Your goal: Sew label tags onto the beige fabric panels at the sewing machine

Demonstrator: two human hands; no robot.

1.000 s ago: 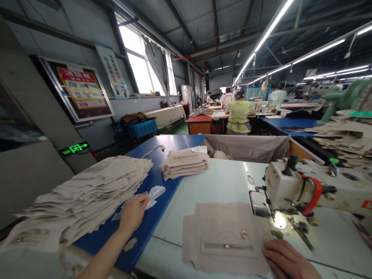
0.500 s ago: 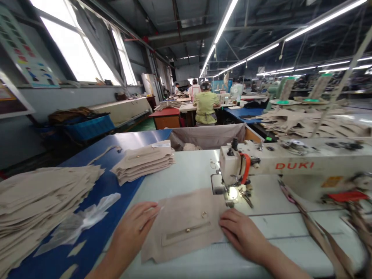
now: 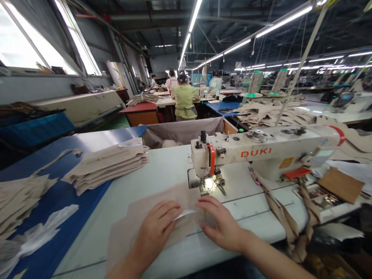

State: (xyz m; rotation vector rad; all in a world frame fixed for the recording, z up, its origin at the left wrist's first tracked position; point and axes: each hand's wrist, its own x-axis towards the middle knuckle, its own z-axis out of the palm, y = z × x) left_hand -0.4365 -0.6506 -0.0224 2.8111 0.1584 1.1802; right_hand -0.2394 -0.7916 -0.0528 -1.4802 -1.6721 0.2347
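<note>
A thin beige fabric panel (image 3: 128, 221) lies on the pale sewing table, its upper right part by the presser foot. My left hand (image 3: 159, 228) rests on the panel, fingers together and curled at a raised whitish edge (image 3: 186, 213), which they appear to pinch. To its right, my right hand (image 3: 219, 224) touches the panel just in front of the needle area, thumb apart from the fingers. The lit needle area (image 3: 208, 184) belongs to the white sewing machine (image 3: 250, 151). My hands cover part of the panel, and no zipper or ring shows on it.
Stacked beige panels (image 3: 110, 164) sit at the back left, with more fabric (image 3: 23, 197) and crumpled white plastic (image 3: 43, 232) on the blue surface (image 3: 87, 213). Strips with pink-handled snips (image 3: 255, 176) hang right. A co-worker (image 3: 184, 100) sits ahead beyond a cloth-lined bin (image 3: 186, 130).
Both hands have come closer together in front of the needle. The zipper slot and ring seen on the panel before no longer show. The view has turned right.
</note>
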